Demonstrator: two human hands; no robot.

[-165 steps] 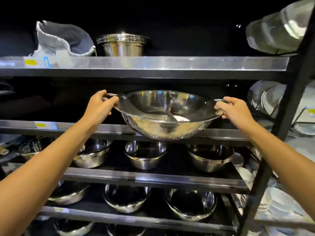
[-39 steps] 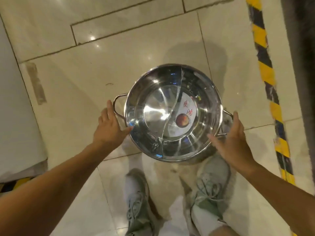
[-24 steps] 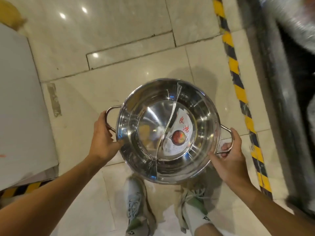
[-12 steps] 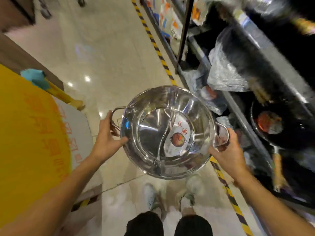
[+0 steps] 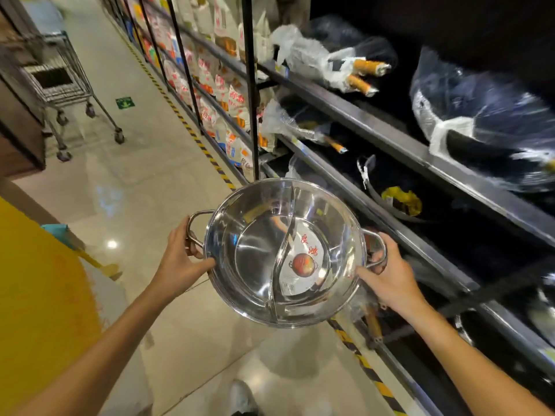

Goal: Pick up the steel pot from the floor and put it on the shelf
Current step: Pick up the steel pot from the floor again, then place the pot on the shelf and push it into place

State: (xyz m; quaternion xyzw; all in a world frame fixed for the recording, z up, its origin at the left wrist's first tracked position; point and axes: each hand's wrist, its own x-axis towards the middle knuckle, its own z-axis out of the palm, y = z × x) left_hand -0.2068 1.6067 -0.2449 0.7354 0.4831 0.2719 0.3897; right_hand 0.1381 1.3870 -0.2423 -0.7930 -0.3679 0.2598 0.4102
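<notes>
The steel pot (image 5: 285,253) hangs above the floor (image 5: 144,187) beside the shelf (image 5: 390,139) — left hand (image 5: 180,259) and right hand (image 5: 390,277) each closed around a side handle.

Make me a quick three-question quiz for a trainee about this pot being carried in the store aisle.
1. True or false: the steel pot rests on the floor.
2. What does each hand hold? A) the rim B) a side handle C) the divider
3. Fill in: the label lies in the pot's ____ compartment, the one toward the shelves.

Key: 1 false, it is held up by the left hand and right hand. 2 B. 3 right.
</notes>
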